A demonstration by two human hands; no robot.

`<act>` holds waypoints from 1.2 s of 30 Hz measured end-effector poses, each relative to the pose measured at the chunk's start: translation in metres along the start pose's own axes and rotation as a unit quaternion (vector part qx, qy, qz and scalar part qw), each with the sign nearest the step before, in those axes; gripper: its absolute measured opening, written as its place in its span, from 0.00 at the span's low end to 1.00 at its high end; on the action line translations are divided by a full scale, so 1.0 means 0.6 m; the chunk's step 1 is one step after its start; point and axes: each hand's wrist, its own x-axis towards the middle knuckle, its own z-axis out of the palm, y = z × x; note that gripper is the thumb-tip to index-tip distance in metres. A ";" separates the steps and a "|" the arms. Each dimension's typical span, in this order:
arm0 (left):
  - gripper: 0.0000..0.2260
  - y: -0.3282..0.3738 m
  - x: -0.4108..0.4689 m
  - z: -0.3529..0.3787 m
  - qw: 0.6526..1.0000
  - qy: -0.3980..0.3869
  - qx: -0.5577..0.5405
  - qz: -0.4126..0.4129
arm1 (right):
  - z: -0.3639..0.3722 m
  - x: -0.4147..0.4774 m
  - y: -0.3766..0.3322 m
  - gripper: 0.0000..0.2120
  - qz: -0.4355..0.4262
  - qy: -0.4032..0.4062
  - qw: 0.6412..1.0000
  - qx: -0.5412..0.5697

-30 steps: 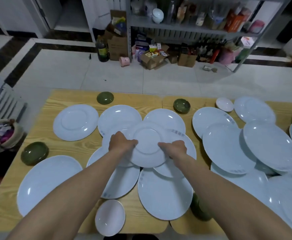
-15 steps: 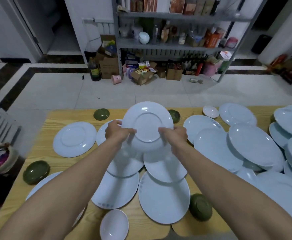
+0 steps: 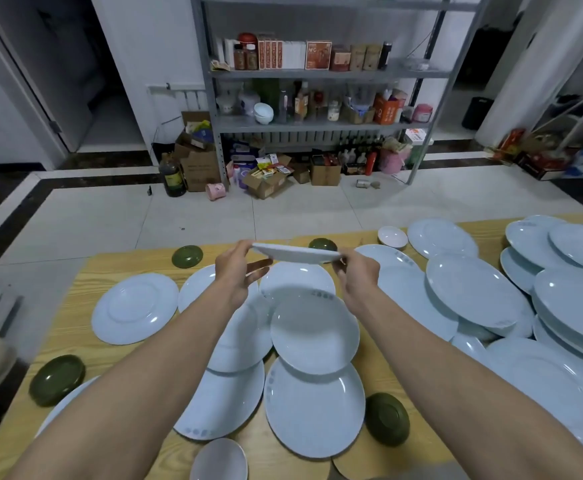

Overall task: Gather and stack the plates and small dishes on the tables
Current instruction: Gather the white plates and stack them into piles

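Plate (image 3: 297, 253) held by left hand (image 3: 236, 268), right hand (image 3: 357, 277), two white bowls (image 3: 392, 237)

Your arms are bare all the way from the near edge of the view out to the fingertips. Your left forearm (image 3: 137, 386) and your right forearm (image 3: 456, 368) look broad at the near edge and taper to slim wrists farther off, stretched by the wide lens. Your left hand (image 3: 238, 271) is bare, showing its back, the thumb and long fingers. Your right hand (image 3: 357, 277) is bare too, showing its back and knuckles. Your nails are too small to make out.
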 end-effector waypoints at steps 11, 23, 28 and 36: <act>0.22 -0.083 -0.003 -0.016 0.989 -0.090 0.110 0.032 | -0.119 0.003 0.023 0.27 0.085 -0.121 0.978 -0.144; 0.21 -0.162 0.006 -0.061 0.961 -0.036 0.273 -0.008 | -0.128 -0.022 0.026 0.33 0.034 0.030 0.999 -0.027; 0.25 -0.227 -0.020 -0.075 0.937 -0.052 0.344 -0.031 | -0.143 -0.026 0.036 0.33 0.035 0.045 0.998 -0.014; 0.32 -0.316 -0.052 -0.059 0.931 -0.002 0.364 0.008 | -0.177 -0.008 0.052 0.32 0.059 0.033 0.998 -0.006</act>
